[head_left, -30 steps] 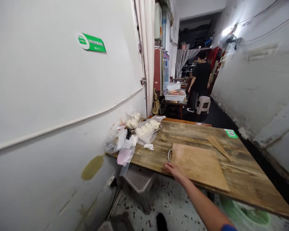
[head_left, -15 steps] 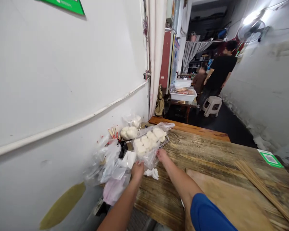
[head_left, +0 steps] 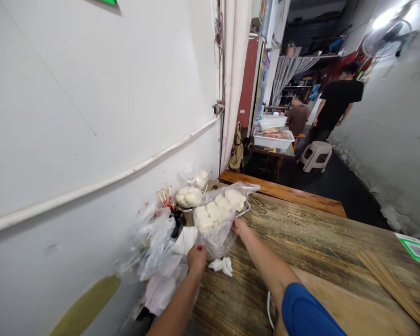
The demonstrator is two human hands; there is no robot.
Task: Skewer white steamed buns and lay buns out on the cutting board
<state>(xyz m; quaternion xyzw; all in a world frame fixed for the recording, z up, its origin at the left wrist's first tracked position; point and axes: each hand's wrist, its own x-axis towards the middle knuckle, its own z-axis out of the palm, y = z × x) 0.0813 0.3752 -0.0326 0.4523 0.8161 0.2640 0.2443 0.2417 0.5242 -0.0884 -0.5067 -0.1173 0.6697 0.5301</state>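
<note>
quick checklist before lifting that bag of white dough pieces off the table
1. Left hand on the clear bag of white pieces: ok, it grips the near lower edge.
2. Right hand on the bag: ok, it touches the right side by the tray rim.
3. Bag mouth closed: cannot tell, the plastic is bunched.
4. Crumpled tissue clear of the bag: ok, it lies apart on the wooden table.
5. Neighbouring loose plastic bags free of it: cannot tell, they overlap at the left.
6. Bamboo skewers out of the way: ok, far right.
</note>
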